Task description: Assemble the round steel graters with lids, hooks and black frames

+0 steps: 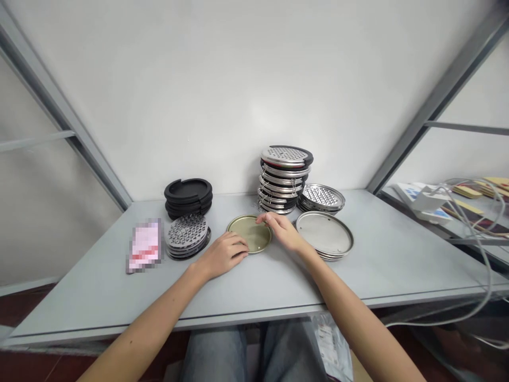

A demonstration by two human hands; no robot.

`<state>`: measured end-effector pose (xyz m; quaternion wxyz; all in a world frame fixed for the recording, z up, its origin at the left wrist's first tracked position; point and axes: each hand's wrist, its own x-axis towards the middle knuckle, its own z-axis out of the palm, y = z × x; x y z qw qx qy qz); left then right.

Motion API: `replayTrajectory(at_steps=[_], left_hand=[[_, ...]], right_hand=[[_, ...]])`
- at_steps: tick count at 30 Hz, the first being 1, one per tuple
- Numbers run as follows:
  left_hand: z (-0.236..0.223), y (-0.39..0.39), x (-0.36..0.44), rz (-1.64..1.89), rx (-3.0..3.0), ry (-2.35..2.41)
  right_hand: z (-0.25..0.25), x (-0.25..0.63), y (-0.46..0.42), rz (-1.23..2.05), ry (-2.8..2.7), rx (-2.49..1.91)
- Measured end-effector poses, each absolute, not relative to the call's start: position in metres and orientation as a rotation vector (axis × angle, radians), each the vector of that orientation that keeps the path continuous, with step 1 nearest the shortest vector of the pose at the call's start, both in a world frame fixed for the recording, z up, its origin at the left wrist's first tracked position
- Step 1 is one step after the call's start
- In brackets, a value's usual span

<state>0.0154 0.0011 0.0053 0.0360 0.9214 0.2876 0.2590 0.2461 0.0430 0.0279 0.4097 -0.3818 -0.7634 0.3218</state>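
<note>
On the table in front of me lies a shallow gold-coloured round metal plate (250,229) with a raised rim. My left hand (224,255) grips its lower left edge, fingers lying over the rim and bent inward. At the right edge, my right hand (281,231) has its fingers over the rim, with the fingertips pointing left. Close to my right hand is a pile of silver round metal plates (324,232) with small holes. Left of my left hand sits a pile of round perforated grater discs (186,232).
Black plastic rings (188,191) are stacked at the back left. A tall stack of assembled graters (284,175) stands near the wall, beside more grater discs (321,197). A blurred pink packet (145,245) lies left. White cables (483,254) hang at the right.
</note>
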Motion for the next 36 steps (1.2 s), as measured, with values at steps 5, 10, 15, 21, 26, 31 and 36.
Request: replayTrajectory(at_steps=[5,10,15,21,26,31,36], left_hand=[[0.008,-0.001,0.018,0.803,2.813,0.899],[0.013,-0.003,0.02,0.835,2.789,0.962],[0.011,-0.003,0.019,0.903,2.745,1.024],[0.01,-0.001,0.017,1.059,2.795,1.037],[0.015,-0.003,0.019,1.041,2.91,0.919],[0.019,-0.007,0.023,1.049,2.983,0.867],[0.02,-0.01,0.02,1.402,2.934,0.935]], right_hand=[[0.023,0.247,0.045,0.837,-1.926,-0.955],[0.023,0.246,0.046,0.841,-1.94,-0.977],[0.021,0.245,0.048,0.636,-1.966,-1.036],[0.011,0.251,0.054,0.397,-1.975,-1.333],[0.011,0.252,0.053,0.569,-1.938,-1.407],[0.011,0.25,0.056,0.617,-1.842,-1.381],[0.02,0.254,0.052,0.431,-1.748,-1.367]])
